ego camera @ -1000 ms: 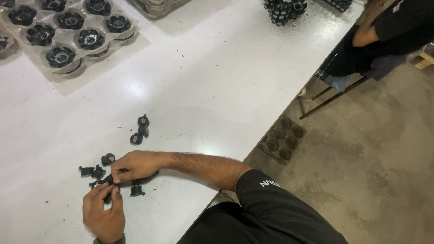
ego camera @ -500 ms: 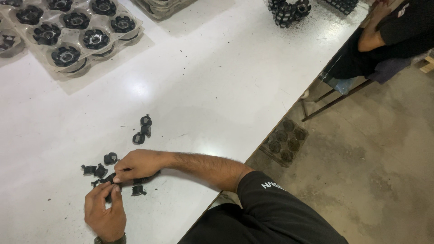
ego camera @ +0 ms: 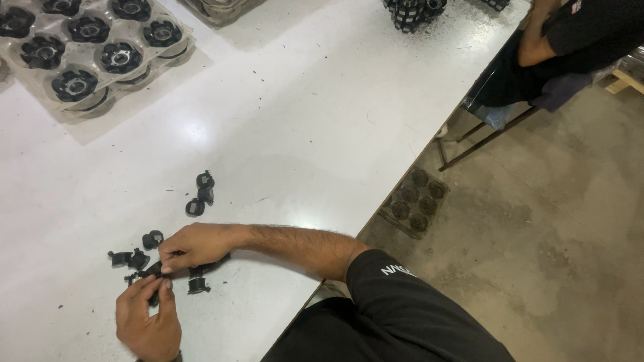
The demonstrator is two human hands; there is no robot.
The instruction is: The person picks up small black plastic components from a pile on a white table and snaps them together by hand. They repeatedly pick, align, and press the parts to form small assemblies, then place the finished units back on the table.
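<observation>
Both my hands pinch one small black part low over the white counter: left hand below, right hand above. I'd keep fingertips tight; loose parts lie near.

Small parts on table; trays seemingly behind.

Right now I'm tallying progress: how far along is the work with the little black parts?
Done: the clear tray at the table's far end holds round black pieces. In hand: the left hand and right hand pinch one small black part between them. Left: loose black parts lie on the white table.
</observation>
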